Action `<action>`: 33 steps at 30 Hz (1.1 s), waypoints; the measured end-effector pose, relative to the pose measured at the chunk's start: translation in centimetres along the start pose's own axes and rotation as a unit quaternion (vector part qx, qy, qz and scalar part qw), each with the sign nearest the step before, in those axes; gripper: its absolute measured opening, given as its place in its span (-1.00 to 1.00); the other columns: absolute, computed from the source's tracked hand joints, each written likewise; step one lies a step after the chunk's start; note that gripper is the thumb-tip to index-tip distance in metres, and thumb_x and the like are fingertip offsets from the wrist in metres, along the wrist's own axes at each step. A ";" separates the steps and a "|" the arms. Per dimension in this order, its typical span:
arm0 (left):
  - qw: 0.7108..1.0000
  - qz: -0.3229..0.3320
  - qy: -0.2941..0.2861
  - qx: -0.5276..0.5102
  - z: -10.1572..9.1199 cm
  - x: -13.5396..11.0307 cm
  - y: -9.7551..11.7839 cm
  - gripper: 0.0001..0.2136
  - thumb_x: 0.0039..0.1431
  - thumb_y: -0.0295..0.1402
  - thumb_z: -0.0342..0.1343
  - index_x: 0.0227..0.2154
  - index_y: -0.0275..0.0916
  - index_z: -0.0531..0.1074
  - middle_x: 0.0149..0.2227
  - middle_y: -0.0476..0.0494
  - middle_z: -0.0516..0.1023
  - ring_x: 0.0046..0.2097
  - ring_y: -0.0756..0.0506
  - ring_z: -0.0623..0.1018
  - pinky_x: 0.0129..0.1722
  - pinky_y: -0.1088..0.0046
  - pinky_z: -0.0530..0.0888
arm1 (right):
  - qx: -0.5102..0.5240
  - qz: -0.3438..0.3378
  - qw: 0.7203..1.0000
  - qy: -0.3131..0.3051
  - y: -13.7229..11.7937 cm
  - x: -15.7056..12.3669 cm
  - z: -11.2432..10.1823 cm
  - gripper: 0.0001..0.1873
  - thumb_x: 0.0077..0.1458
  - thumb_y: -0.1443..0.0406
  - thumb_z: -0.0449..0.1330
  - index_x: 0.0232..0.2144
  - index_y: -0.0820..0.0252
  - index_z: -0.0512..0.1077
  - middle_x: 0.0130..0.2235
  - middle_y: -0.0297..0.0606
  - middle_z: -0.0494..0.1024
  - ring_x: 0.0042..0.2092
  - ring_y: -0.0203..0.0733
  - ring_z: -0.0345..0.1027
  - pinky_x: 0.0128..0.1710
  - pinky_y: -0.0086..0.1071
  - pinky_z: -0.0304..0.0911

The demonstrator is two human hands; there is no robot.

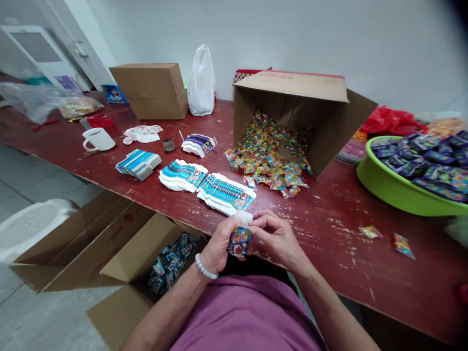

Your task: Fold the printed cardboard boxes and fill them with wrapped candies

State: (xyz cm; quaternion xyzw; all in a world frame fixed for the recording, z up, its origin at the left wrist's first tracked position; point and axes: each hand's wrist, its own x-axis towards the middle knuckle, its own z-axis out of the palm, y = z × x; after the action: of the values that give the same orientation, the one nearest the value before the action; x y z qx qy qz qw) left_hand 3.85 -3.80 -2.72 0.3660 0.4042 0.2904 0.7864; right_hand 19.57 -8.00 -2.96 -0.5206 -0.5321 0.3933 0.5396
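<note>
My left hand is closed around a small blue printed packet, held upright near the table's front edge. A white flap stands up at the packet's top. The fingertips of my right hand pinch at the flap's right side; whether something small is between them I cannot make out. Just beyond lie two fanned rows of flat blue packets, the nearer row and the left row. Wrapped candies spill from a cardboard box lying on its side.
An open carton with filled blue packets stands below the table edge. A green basin of dark packets is at right. A stack of blue cards, a purple-printed stack, a white mug and a closed box stand leftward.
</note>
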 end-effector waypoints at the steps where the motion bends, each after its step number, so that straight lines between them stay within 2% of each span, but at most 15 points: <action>1: 1.000 0.015 -0.001 0.008 0.1 0.0 -0.1 -0.54 0.16 -0.05 0.10 -0.03 -0.30 0.44 -0.40 -0.14 0.58 -0.58 -0.07 0.51 -0.73 0.51 0.37 | 0.038 0.029 0.999 0.009 0.0 0.2 0.0 -0.85 0.01 0.19 0.36 -0.36 0.10 0.56 -0.17 -0.22 0.53 -0.21 -0.15 0.45 -0.23 -0.31 0.37; 4: 0.998 0.050 -0.017 0.024 0.2 0.0 0.0 -0.59 0.16 -0.06 0.13 -0.06 -0.25 0.42 -0.39 -0.08 0.57 -0.58 -0.02 0.50 -0.69 0.55 0.38 | 0.105 0.103 0.989 0.010 -0.1 0.5 0.1 -0.63 -0.07 0.15 0.40 -0.18 0.10 0.52 -0.24 -0.27 0.57 -0.34 -0.21 0.43 -0.35 -0.33 0.39; 6: 0.998 0.047 -0.028 0.027 0.2 0.0 0.3 -0.59 0.15 -0.05 0.15 -0.07 -0.23 0.41 -0.39 -0.06 0.55 -0.57 -0.01 0.52 -0.67 0.57 0.40 | 0.109 0.125 0.986 -0.014 -0.2 0.5 -0.1 -0.69 -0.03 0.14 0.37 -0.23 0.14 0.53 -0.33 -0.29 0.58 -0.42 -0.23 0.42 -0.41 -0.35 0.37; 8: 0.999 0.015 -0.043 0.012 0.2 -0.1 0.5 -0.53 0.15 0.01 0.13 -0.02 -0.21 0.38 -0.41 -0.05 0.53 -0.56 -0.04 0.54 -0.70 0.57 0.39 | 0.095 0.109 0.989 -0.018 -0.3 0.4 -0.3 -0.80 0.04 0.16 0.33 -0.36 0.17 0.53 -0.38 -0.28 0.59 -0.42 -0.22 0.44 -0.40 -0.36 0.37; 10: 0.997 -0.030 -0.064 -0.015 0.1 0.0 0.7 -0.46 0.16 0.10 0.05 0.04 -0.20 0.33 -0.44 -0.05 0.52 -0.58 -0.06 0.54 -0.75 0.56 0.36 | 0.063 0.058 0.996 -0.011 -0.2 0.4 -0.7 -0.86 0.08 0.21 0.30 -0.41 0.16 0.53 -0.34 -0.26 0.62 -0.32 -0.17 0.50 -0.31 -0.34 0.38; 13: 0.995 -0.065 -0.073 -0.035 0.1 0.3 0.6 -0.45 0.18 0.12 -0.02 0.04 -0.22 0.33 -0.49 -0.03 0.50 -0.64 -0.06 0.52 -0.81 0.56 0.33 | -0.016 -0.013 0.998 -0.055 -0.3 0.3 -1.3 -0.91 0.12 0.26 0.26 -0.34 0.13 0.56 -0.20 -0.21 0.63 -0.12 -0.10 0.50 -0.11 -0.27 0.36; 15: 0.995 -0.066 -0.062 -0.030 0.1 0.5 0.5 -0.49 0.20 0.08 0.00 0.02 -0.21 0.34 -0.48 -0.02 0.51 -0.65 -0.05 0.51 -0.81 0.56 0.32 | -0.040 -0.012 0.996 -0.083 -0.5 0.3 -1.5 -0.87 0.16 0.24 0.23 -0.32 0.13 0.56 -0.19 -0.20 0.62 -0.10 -0.09 0.49 -0.07 -0.24 0.34; 19: 0.998 -0.044 -0.035 0.000 0.1 0.5 0.1 -0.52 0.18 0.07 0.04 -0.02 -0.20 0.38 -0.46 -0.03 0.54 -0.64 -0.04 0.51 -0.80 0.59 0.31 | 0.029 0.076 0.995 -0.065 -0.7 0.5 -1.1 -0.81 0.10 0.16 0.28 -0.41 0.16 0.51 -0.34 -0.26 0.60 -0.33 -0.17 0.48 -0.28 -0.29 0.37; 24: 0.997 -0.044 -0.059 0.012 0.1 0.6 -0.4 -0.44 0.19 0.14 -0.06 -0.04 -0.26 0.40 -0.48 -0.08 0.55 -0.67 -0.05 0.48 -0.80 0.56 0.28 | 0.101 0.158 0.980 -0.065 -0.8 1.1 -0.5 -0.77 -0.03 0.17 0.37 -0.41 0.21 0.50 -0.42 -0.30 0.58 -0.46 -0.28 0.40 -0.44 -0.39 0.32; 29: 0.994 0.065 -0.052 0.074 -0.1 0.7 -0.9 -0.54 0.22 0.08 -0.03 -0.22 -0.28 0.42 -0.52 -0.05 0.51 -0.65 -0.02 0.47 -0.73 0.54 0.35 | 0.084 0.150 0.985 -0.025 -1.1 1.5 -0.8 -0.83 -0.12 0.25 0.38 -0.53 0.23 0.49 -0.48 -0.34 0.55 -0.46 -0.30 0.38 -0.41 -0.41 0.30; 33: 0.996 0.054 -0.052 0.051 0.0 0.5 -0.9 -0.60 0.21 0.03 0.03 -0.29 -0.27 0.41 -0.54 -0.03 0.48 -0.65 -0.01 0.45 -0.71 0.53 0.38 | 0.015 0.104 0.994 -0.030 -1.2 0.9 -0.6 -0.85 -0.01 0.23 0.31 -0.47 0.22 0.51 -0.47 -0.31 0.55 -0.46 -0.28 0.37 -0.42 -0.39 0.28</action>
State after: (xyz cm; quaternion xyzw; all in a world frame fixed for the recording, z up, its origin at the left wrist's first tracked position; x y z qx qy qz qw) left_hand 4.27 -3.93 -3.63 0.4414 0.3565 0.2918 0.7700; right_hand 20.10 -7.35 -1.53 -0.5529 -0.4853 0.4708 0.4871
